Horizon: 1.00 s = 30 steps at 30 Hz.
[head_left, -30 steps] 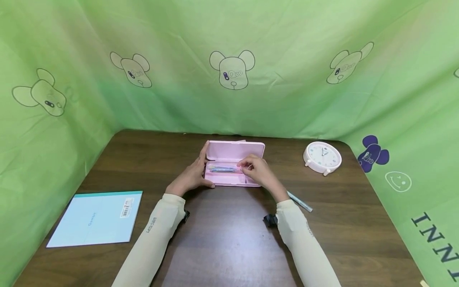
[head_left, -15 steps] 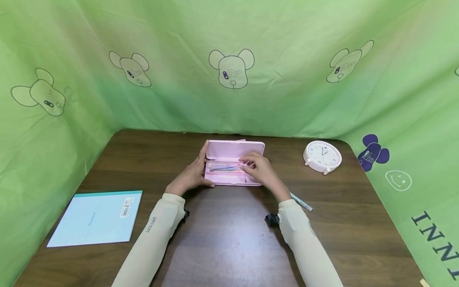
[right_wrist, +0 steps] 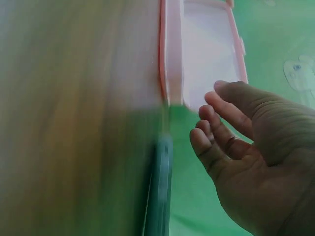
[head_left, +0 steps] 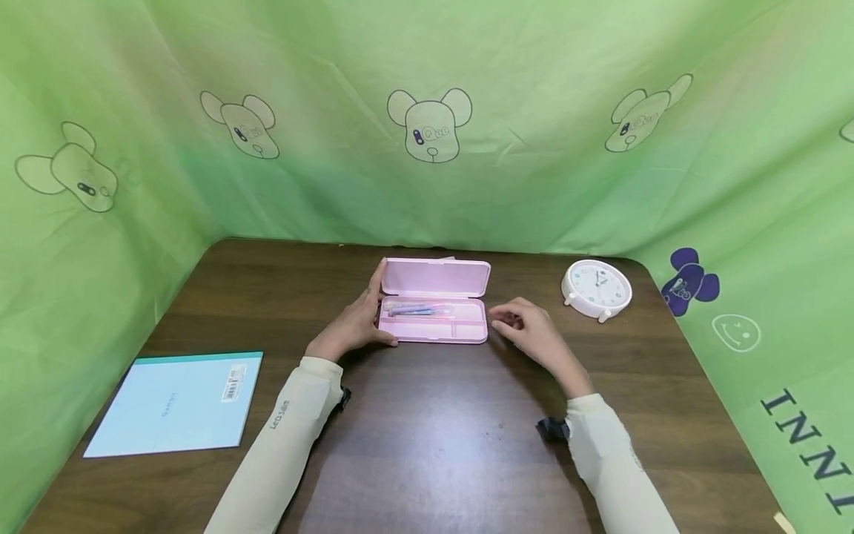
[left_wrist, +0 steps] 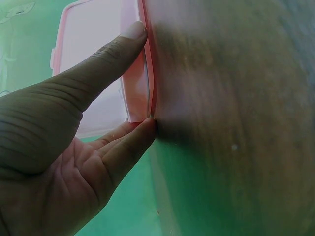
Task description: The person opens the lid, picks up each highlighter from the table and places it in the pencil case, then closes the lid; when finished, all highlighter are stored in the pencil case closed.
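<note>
A pink pencil case [head_left: 434, 331] stands on the table with its lid [head_left: 437, 277] raised. Several pens [head_left: 416, 309] lie in its rear compartment. My left hand [head_left: 353, 322] grips the case's left end, thumb at the near corner and fingers along the far side; the left wrist view shows the thumb [left_wrist: 108, 59] against the case wall. Just off the right end of the case is my right hand [head_left: 530, 334], fingers loosely bent and holding nothing. The right wrist view also shows that hand [right_wrist: 241, 142] apart from the case.
A blue notebook [head_left: 173, 408] lies at the left of the table. At the back right stands a round white clock [head_left: 597, 288]. A teal stick-like item [right_wrist: 160, 187] lies on the table near the right hand. Green printed cloth [head_left: 427, 200] surrounds the table.
My right hand has left the pens and moved out of the case to the right. The pens stay in the case. My left hand keeps its grip on the left end.
</note>
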Each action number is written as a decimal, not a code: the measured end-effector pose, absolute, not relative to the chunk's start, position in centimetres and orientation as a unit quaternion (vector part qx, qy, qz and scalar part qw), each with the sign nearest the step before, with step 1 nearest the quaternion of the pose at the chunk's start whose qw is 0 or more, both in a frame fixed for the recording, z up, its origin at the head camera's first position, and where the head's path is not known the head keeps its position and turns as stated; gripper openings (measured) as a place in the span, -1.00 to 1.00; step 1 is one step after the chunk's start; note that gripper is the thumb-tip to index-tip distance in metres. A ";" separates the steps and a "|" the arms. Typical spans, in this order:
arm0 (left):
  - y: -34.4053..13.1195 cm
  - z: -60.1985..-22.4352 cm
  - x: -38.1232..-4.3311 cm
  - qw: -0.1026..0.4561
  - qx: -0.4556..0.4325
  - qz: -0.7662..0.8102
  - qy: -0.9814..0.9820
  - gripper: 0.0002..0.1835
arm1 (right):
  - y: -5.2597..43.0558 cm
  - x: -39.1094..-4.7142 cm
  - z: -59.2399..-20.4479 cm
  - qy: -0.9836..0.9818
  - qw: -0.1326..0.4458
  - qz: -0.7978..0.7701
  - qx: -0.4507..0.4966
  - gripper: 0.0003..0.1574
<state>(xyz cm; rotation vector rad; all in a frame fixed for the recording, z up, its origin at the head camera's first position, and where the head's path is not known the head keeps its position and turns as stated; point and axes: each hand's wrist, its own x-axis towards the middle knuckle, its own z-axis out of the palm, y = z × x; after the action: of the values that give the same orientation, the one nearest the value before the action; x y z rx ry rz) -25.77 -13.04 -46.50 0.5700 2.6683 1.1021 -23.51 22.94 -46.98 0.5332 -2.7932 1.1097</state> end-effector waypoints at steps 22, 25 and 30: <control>-13.1 -46.5 -25.7 0.101 0.196 0.362 0.905 0.64 | 33.7 -17.4 -46.6 -0.928 0.008 0.349 0.132 -0.76; -13.1 -46.6 -25.7 0.102 0.198 0.363 0.905 0.64 | 34.3 -16.9 -46.7 -0.927 0.002 0.351 0.131 -0.76; -13.0 -46.5 -25.7 0.099 0.199 0.367 0.903 0.65 | 34.7 -16.3 -46.8 -0.915 -0.036 0.379 0.132 -0.73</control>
<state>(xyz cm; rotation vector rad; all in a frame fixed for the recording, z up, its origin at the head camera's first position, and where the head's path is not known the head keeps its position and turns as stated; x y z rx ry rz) -25.70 -12.96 -46.48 0.5898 2.6715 1.0844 -16.29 34.68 -46.82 0.4247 -2.9428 1.2177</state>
